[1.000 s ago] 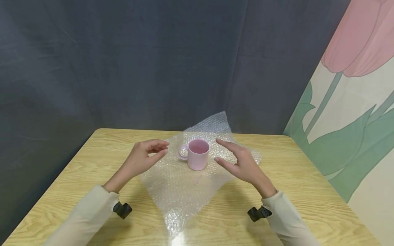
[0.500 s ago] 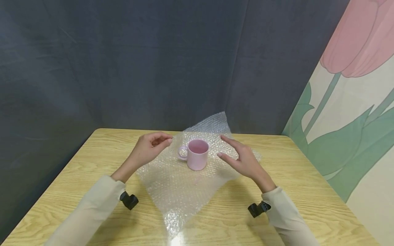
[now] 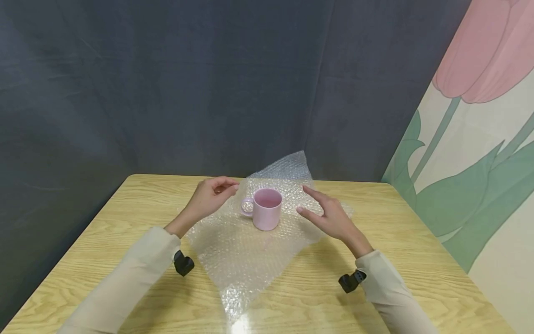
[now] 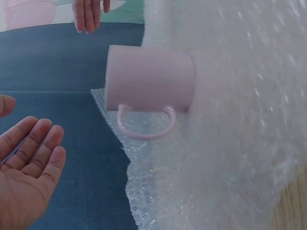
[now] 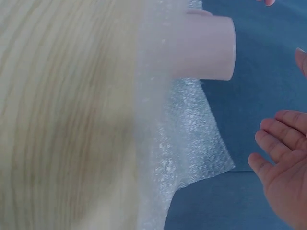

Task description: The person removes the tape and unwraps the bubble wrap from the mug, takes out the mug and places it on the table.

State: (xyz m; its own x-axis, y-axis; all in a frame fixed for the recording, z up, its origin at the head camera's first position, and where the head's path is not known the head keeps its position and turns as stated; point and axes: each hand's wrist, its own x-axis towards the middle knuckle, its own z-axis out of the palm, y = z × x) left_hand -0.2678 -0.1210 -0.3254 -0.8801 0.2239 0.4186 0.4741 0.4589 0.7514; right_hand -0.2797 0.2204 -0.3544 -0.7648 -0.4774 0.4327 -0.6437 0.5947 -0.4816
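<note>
A pink mug [image 3: 267, 215] stands upright on a sheet of bubble wrap [image 3: 250, 260], its handle pointing left. In the left wrist view the mug [image 4: 151, 79] appears sideways, handle side showing. Left of the mug and apart from it is my left hand [image 3: 210, 197], above the wrap with fingers loosely bent; the left wrist view shows nothing in its palm [image 4: 24, 187]. To the mug's right hovers my right hand [image 3: 331, 215], thumb and fingers spread, also holding nothing. The right wrist view shows this right hand [image 5: 288, 163] with relaxed fingers, apart from the mug.
The wood-grain table [image 3: 100, 260] extends on both sides of the wrap. A dark curtain [image 3: 208, 83] hangs behind it, and the wrap's far corner [image 3: 288, 167] rises past the back edge. At right is a wall with a painted tulip [image 3: 471, 55].
My left hand has moved right and slightly away from me, nearer the mug's far side. My right hand has shifted slightly right, away from the mug. The mug stays put.
</note>
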